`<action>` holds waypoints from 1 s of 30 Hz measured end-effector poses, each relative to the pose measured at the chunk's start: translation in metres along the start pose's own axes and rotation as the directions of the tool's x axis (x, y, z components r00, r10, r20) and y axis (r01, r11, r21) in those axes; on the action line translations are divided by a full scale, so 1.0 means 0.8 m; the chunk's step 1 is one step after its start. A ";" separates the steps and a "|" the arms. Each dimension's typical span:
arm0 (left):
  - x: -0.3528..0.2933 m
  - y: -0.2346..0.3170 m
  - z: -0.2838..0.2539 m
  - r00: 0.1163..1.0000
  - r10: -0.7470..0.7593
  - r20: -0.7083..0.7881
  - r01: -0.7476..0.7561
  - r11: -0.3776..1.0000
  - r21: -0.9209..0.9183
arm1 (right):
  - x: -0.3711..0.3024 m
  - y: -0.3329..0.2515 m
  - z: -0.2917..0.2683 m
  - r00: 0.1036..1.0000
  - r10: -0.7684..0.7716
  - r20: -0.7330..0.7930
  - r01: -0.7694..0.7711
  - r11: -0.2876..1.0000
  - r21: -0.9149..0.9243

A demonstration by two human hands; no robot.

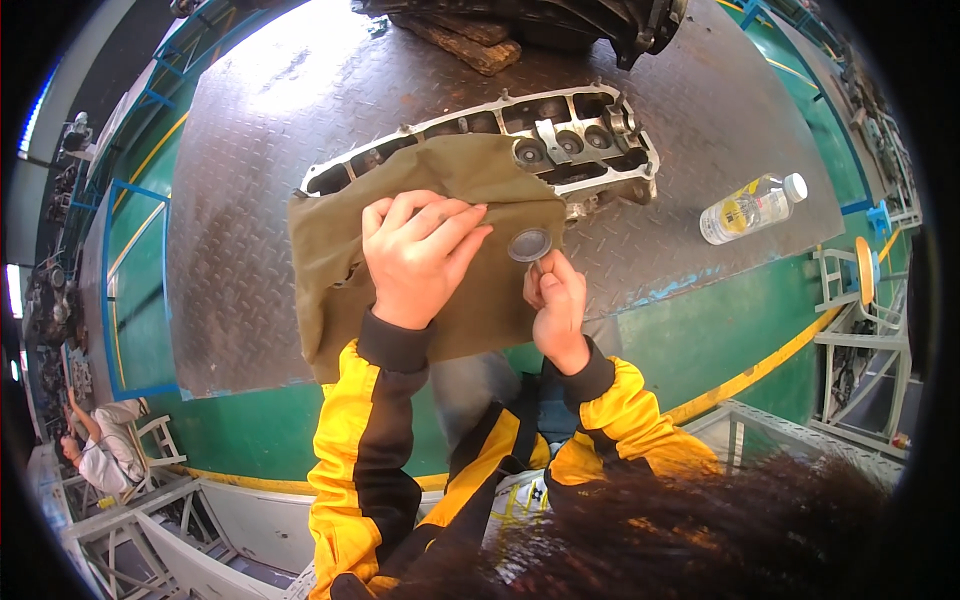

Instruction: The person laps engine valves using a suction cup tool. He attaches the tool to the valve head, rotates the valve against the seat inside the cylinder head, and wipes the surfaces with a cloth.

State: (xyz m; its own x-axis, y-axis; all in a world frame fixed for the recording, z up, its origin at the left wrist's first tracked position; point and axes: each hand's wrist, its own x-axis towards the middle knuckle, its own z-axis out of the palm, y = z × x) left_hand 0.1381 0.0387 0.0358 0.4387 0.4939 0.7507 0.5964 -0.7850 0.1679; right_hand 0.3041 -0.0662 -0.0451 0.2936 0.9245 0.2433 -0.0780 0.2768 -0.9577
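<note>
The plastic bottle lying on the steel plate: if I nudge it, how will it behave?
The plastic bottle lies on its side on the tread plate, so it would probably roll, though the raised pattern may slow it. It looks clear and mostly empty, so likely light and easily shifted.

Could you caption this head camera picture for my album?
Left hand presses an olive cloth over a cylinder head; right hand holds a valve.

Cylinder head (560,135) half under cloth (440,200)

A matt olive cloth (440,250) drapes over the dull, rough cast-metal cylinder head (560,135) on a worn, ridged steel-plate counter (300,90), beside a glossy clear plastic bottle (752,208).
</note>
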 end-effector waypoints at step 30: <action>0.014 -0.003 -0.003 0.991 0.083 0.101 -0.080 0.996 -0.037 | -0.006 -0.025 0.011 0.999 -0.034 0.041 0.032 0.998 0.060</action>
State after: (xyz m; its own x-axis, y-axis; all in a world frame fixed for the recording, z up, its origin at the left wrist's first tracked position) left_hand 0.1398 0.0447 0.0454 0.5520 0.4622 0.6940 0.5345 -0.8350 0.1310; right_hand 0.2957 -0.0738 -0.0253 0.2568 0.9244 0.2819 -0.1255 0.3211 -0.9387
